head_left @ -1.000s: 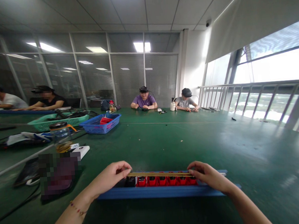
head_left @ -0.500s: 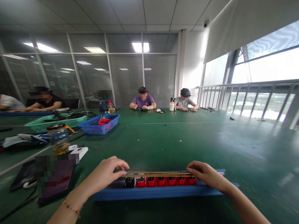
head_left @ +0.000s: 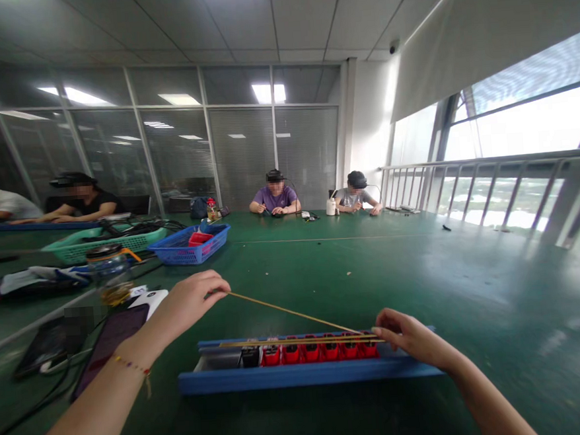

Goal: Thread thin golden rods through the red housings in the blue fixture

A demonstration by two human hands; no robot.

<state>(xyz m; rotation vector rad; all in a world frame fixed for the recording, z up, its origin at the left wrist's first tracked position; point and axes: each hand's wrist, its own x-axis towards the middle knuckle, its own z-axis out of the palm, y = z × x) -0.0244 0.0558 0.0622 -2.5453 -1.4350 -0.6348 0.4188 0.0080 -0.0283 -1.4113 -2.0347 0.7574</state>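
My left hand (head_left: pixel 189 303) is raised beyond the left part of a blue channel (head_left: pixel 306 375), pinching one end of a thin yellowish stick (head_left: pixel 286 310). That stick slants down to the right, where its other end meets the fingertips of my right hand (head_left: pixel 412 339). These fingers are closed over the right ends of more thin yellowish sticks (head_left: pixel 293 341), which lie lengthwise above the channel. Inside it stands a row of several red block-like parts (head_left: pixel 311 354), with a black part (head_left: pixel 251 357) at the row's left end.
A phone (head_left: pixel 110 346), a glass jar (head_left: pixel 110 273), a blue basket (head_left: pixel 188 252) and a green basket (head_left: pixel 78 249) with dark cables are to the left. Two people (head_left: pixel 276 197) sit at the far side; others sit at far left.
My left hand has lifted up and left, raising one stick's left end away from the others. My right hand stays at the right ends.
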